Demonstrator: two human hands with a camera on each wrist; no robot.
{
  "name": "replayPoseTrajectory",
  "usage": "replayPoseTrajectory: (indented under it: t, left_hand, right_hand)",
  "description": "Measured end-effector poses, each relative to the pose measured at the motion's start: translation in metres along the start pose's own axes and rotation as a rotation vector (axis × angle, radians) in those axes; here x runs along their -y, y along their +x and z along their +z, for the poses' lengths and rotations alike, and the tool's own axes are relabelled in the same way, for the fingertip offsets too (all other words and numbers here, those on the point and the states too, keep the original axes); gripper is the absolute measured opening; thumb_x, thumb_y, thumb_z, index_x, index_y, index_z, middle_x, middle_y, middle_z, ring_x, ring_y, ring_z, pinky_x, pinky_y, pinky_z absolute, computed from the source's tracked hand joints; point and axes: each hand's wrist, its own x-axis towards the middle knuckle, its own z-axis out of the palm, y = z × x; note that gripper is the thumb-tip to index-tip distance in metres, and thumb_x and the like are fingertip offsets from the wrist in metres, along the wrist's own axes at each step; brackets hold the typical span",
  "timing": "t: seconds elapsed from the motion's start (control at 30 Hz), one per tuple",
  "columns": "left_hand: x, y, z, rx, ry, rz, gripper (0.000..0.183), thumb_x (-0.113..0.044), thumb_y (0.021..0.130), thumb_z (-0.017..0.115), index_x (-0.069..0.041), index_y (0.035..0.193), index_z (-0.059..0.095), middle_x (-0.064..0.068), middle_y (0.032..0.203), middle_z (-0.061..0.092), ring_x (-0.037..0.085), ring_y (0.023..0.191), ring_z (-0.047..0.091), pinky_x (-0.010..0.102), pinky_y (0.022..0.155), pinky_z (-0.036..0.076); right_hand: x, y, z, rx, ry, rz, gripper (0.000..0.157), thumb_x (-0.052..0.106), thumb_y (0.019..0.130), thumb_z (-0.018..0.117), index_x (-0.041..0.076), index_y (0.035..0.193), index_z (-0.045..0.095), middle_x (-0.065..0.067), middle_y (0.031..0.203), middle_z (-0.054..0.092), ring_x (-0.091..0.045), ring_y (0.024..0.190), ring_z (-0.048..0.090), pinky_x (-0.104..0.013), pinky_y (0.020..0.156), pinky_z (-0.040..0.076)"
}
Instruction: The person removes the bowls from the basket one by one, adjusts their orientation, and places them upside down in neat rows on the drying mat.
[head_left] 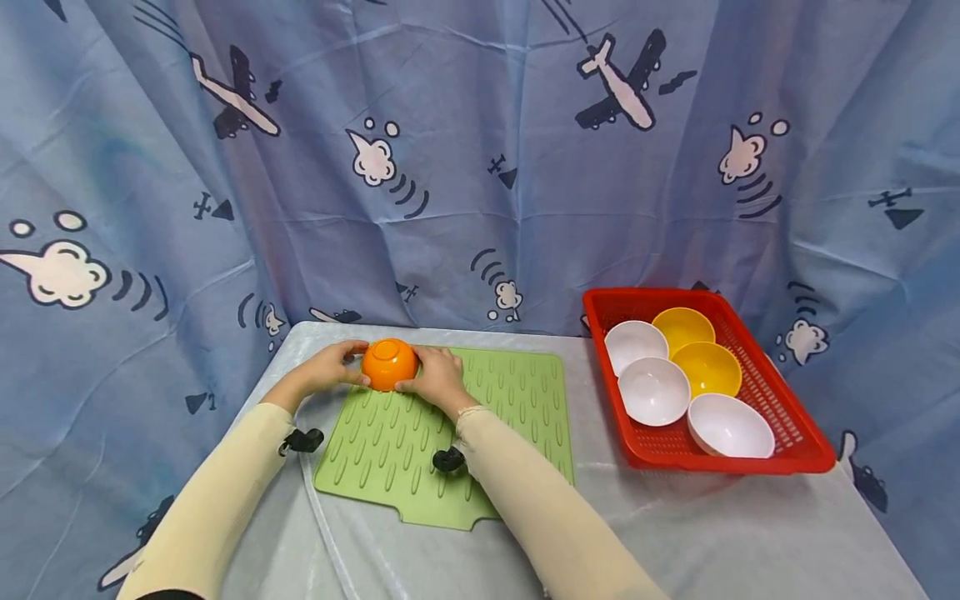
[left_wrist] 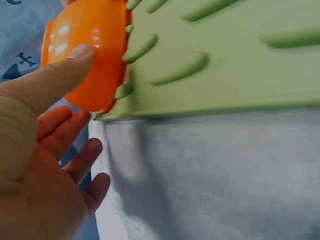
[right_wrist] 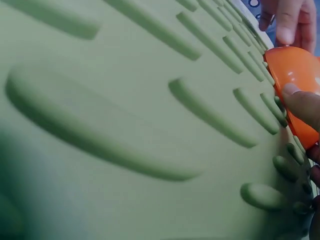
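Observation:
An orange bowl lies upside down at the far left corner of a green drying mat with raised ridges. From its left side my left hand holds it, thumb in front and fingers toward the back. On the opposite side my right hand grips the same bowl, its thumb against the front wall. The left wrist view shows the left thumb on the bowl's side, with its rim down on the mat. Seen from the right wrist, both hands meet the bowl; the right fingers are partly cut off.
To the right stands a red plastic basket holding white bowls and yellow bowls. A pale cloth covers the table. Behind it hangs a blue curtain printed with airplanes.

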Motion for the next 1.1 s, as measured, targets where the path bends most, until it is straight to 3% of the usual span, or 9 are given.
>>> replayPoseTrajectory:
  t: [0.3, 0.47, 0.63, 0.77, 1.03, 1.1]
  left_hand:
    - [-0.012, 0.009, -0.005, -0.096, -0.11, 0.036, 0.066, -0.024, 0.095, 0.075, -0.005, 0.151, 0.047, 0.018, 0.154, 0.048, 0.042, 0.14, 0.041, 0.062, 0.111, 0.037]
    - [-0.017, 0.015, -0.002, -0.15, -0.116, 0.073, 0.054, -0.019, 0.096, 0.074, -0.003, 0.143, 0.056, 0.018, 0.145, 0.056, 0.04, 0.131, 0.048, 0.057, 0.108, 0.041]
    - [-0.023, 0.019, 0.005, -0.147, -0.083, 0.044, 0.055, -0.017, 0.093, 0.076, -0.001, 0.142, 0.056, 0.019, 0.143, 0.056, 0.039, 0.124, 0.049, 0.053, 0.103, 0.044]
    - [-0.026, 0.018, 0.013, -0.172, -0.01, 0.01, 0.051, -0.022, 0.092, 0.077, -0.007, 0.138, 0.06, 0.016, 0.141, 0.056, 0.038, 0.12, 0.048, 0.055, 0.101, 0.04]
    - [-0.028, 0.019, 0.021, -0.198, -0.003, -0.028, 0.042, -0.025, 0.094, 0.075, -0.013, 0.133, 0.063, 0.012, 0.141, 0.054, 0.036, 0.116, 0.047, 0.068, 0.105, 0.022]
    - [-0.029, 0.018, 0.022, -0.204, 0.003, -0.031, 0.042, -0.025, 0.094, 0.075, -0.013, 0.133, 0.063, 0.011, 0.14, 0.055, 0.035, 0.115, 0.048, 0.068, 0.104, 0.022]
  right_hand:
    - [0.002, 0.002, 0.004, 0.015, -0.054, -0.004, 0.079, 0.055, 0.084, 0.081, 0.024, 0.151, 0.053, 0.003, 0.148, 0.058, -0.024, 0.133, 0.049, -0.047, 0.109, 0.031]
    - [0.009, 0.003, 0.001, 0.035, -0.113, -0.025, 0.079, 0.057, 0.088, 0.075, 0.023, 0.154, 0.048, 0.001, 0.15, 0.056, -0.025, 0.134, 0.048, -0.048, 0.108, 0.031]
    - [0.011, -0.002, -0.001, 0.055, -0.154, -0.027, 0.079, 0.059, 0.09, 0.071, 0.022, 0.155, 0.045, 0.0, 0.15, 0.055, -0.024, 0.134, 0.047, -0.049, 0.105, 0.031]
    - [0.008, -0.006, -0.001, 0.064, -0.149, -0.027, 0.079, 0.058, 0.091, 0.071, 0.022, 0.156, 0.044, -0.001, 0.15, 0.054, -0.025, 0.135, 0.046, -0.05, 0.105, 0.03]
    - [0.002, -0.008, -0.003, 0.06, -0.072, -0.03, 0.076, 0.048, 0.093, 0.072, 0.015, 0.155, 0.045, -0.006, 0.152, 0.053, -0.028, 0.137, 0.047, -0.052, 0.11, 0.027]
    - [0.001, -0.01, -0.006, 0.054, -0.03, -0.032, 0.074, 0.045, 0.093, 0.072, 0.012, 0.154, 0.046, -0.007, 0.152, 0.052, -0.03, 0.136, 0.048, -0.053, 0.11, 0.028]
